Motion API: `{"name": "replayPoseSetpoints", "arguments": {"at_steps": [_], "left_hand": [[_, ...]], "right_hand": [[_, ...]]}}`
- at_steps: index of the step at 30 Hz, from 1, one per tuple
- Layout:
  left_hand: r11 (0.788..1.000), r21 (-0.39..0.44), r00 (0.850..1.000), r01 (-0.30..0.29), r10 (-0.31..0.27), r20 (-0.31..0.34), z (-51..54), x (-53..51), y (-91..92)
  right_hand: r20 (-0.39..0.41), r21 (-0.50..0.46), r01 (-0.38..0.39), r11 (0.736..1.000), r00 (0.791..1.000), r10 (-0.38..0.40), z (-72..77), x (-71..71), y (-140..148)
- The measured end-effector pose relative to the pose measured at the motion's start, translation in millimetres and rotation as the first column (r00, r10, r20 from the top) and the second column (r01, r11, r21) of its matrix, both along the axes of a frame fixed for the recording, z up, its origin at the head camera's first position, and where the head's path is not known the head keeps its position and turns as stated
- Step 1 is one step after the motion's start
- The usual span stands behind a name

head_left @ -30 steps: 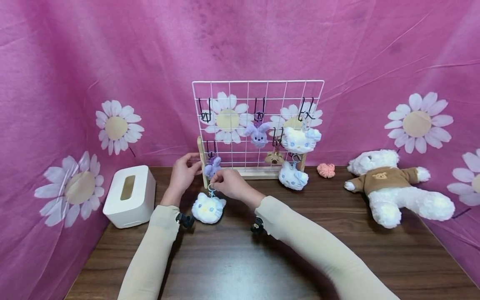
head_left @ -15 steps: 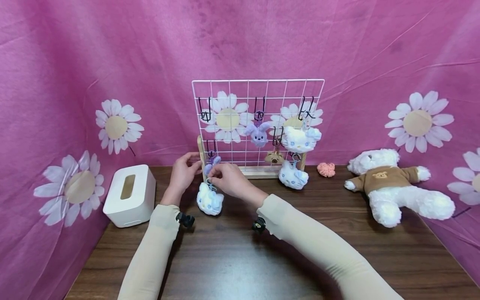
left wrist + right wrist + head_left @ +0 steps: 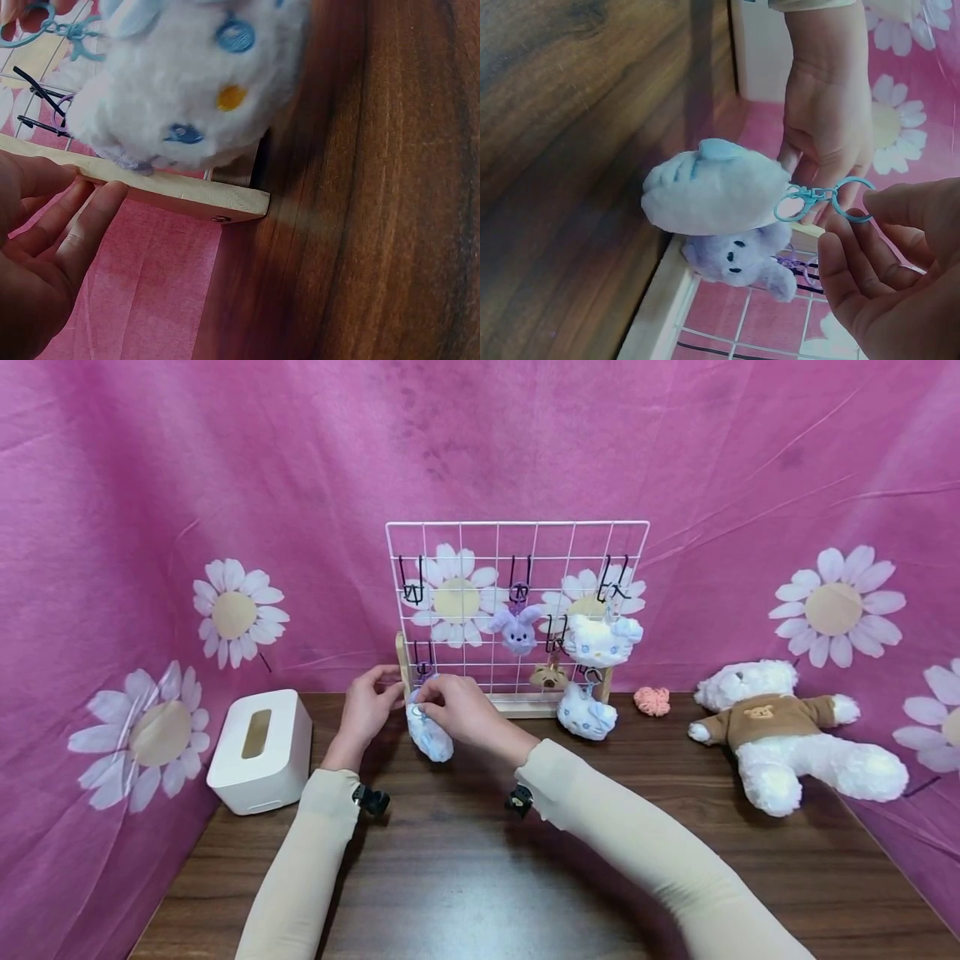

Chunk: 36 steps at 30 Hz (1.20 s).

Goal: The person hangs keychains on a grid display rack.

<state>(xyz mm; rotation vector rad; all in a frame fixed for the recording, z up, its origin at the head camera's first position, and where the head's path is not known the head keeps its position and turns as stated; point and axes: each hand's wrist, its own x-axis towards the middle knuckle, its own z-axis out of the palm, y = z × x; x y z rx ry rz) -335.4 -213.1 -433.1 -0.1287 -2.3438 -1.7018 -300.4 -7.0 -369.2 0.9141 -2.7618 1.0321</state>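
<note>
With thumb and fingertips, my right hand [image 3: 467,714] pinches the blue ring [image 3: 853,179] of a white cat plush keychain [image 3: 432,741]. The plush hangs side-on in front of the white wire grid rack's lower left corner. Behind it a purple bunny plush keychain [image 3: 739,259] hangs from a lower left hook [image 3: 423,656]; in the head view the bunny is mostly covered. My left hand [image 3: 366,708] rests its fingertips against the outer side of the rack's wooden end post [image 3: 232,196], the fingers nearly straight.
Another purple bunny [image 3: 517,631], two white cat plushes [image 3: 600,639] and a brown plush [image 3: 549,676] hang on the rack. A white tissue box [image 3: 262,752] stands left. At right lie a coral-pink object [image 3: 652,700] and a white teddy bear [image 3: 787,735] in a brown top.
My right hand has raised the white cat plush from low in front of the post toward the lower left hook, and the plush has turned side-on. My left hand has stayed at the post.
</note>
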Motion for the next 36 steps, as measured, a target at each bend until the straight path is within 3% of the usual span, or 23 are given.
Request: {"name": "replayPoseSetpoints", "arguments": {"at_steps": [9, 21, 36], "left_hand": [[1.000, -0.005, 1.000, 0.006, -0.006, 0.028, 3.8, 1.7, -0.1], [1.000, -0.008, 1.000, 0.010, -0.010, 0.012, 2.8, 0.8, -0.6], [0.997, -0.080, 1.000, -0.022, 0.022, -0.010, 1.8, 0.7, -2.2]], "right_hand": [[0.001, -0.045, 0.004, 0.999, 1.000, -0.004, 19.7, -2.0, 0.9], [-0.045, -0.034, 0.001, 0.999, 0.999, -0.002, 55.1, -3.5, 2.9], [-0.103, -0.061, -0.016, 0.998, 0.995, 0.010, 95.0, -4.3, 0.2]]}}
